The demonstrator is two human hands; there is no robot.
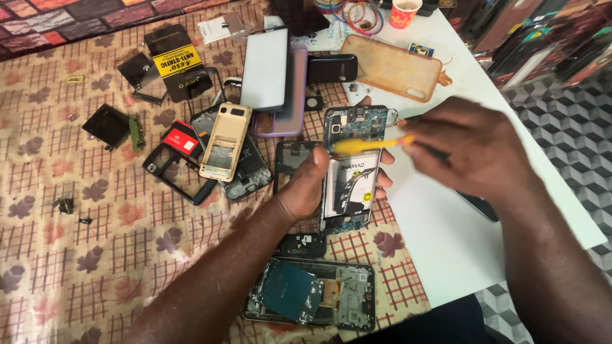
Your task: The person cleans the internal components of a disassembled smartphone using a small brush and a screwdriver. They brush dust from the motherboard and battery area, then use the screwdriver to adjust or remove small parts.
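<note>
My left hand (306, 185) grips an opened smartphone (352, 172), back cover off, with its circuit board and white battery showing. The thumb lies along the phone's left edge and the fingertips show at its right side. My right hand (468, 150) holds a thin tool with a yellow handle (366, 145), blurred by motion, and its tip points at the upper left part of the phone's board.
Another opened phone (312, 301) lies near the front edge. Phone frames and a beige keypad housing (224, 140) are scattered on the patterned cloth (89, 255). A grey phone (264, 69), an orange clear case (392, 67), a paper cup (403, 13) and a white board (446, 236) are nearby.
</note>
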